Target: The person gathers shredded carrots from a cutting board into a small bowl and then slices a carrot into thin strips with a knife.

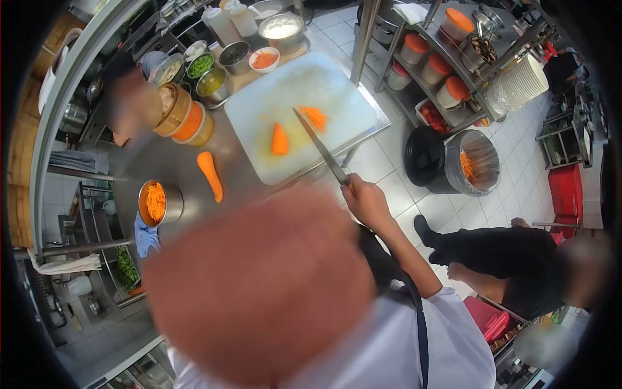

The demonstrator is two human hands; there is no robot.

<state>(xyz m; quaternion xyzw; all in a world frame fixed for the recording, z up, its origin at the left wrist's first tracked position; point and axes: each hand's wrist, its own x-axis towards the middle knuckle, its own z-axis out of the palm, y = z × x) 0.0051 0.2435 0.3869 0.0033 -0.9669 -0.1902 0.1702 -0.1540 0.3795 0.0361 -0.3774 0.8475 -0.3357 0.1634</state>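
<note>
My right hand (365, 201) is closed around the handle of a kitchen knife (322, 148). Its blade points up and left over the white cutting board (350, 110), with the tip near a small pile of cut carrot strips (314, 118). On the board, left of the blade, lies a carrot piece (279, 140). A large smeared shape close to the camera appears to be my left hand (259, 285); its fingers cannot be made out, and it hides part of the table. A longer peeled carrot (210, 175) rests on the steel table (243, 172) left of the board.
A metal pot (172, 204) of carrot strips stands at the table's left, beside a blue cloth (146, 235). Several ingredient bowls (234, 57) line the back near stacked steamers (188, 120). A lined bin (481, 165) and shelving (424, 78) are right. Another person (505, 259) is at lower right.
</note>
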